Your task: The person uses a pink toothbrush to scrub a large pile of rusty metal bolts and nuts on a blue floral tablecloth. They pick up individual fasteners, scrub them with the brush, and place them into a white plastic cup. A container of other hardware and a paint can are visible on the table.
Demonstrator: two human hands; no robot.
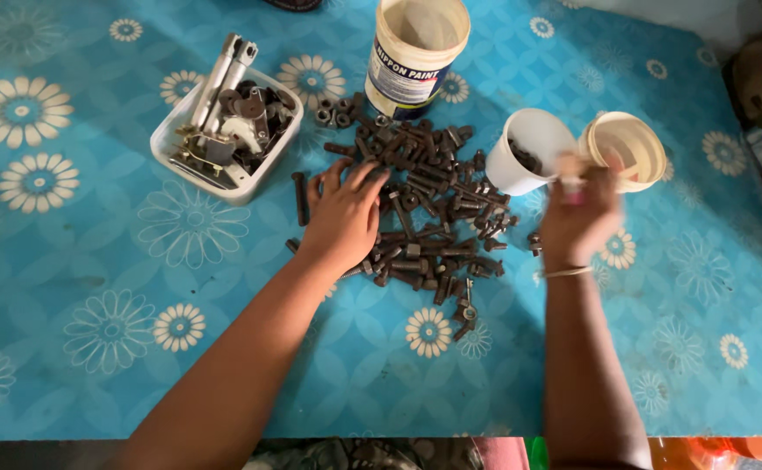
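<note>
Bolts (424,218) heaped under spread left hand (343,218); right hand (577,218), blurred, grip unclear, raised beside white cup (529,148), right of heap.

view: single head cam, no 2nd view to share w/
position: above near table edge, over pile of bolts (424,222)
facing: steeply down & fwd, almost top-down on blue flowered tablecloth (94,261)
range: close, arm's reach; forearms enter from bottom edge
frame limits: paint tub (416,52) beyond pile cut by top edge; floor strip below near edge
</note>
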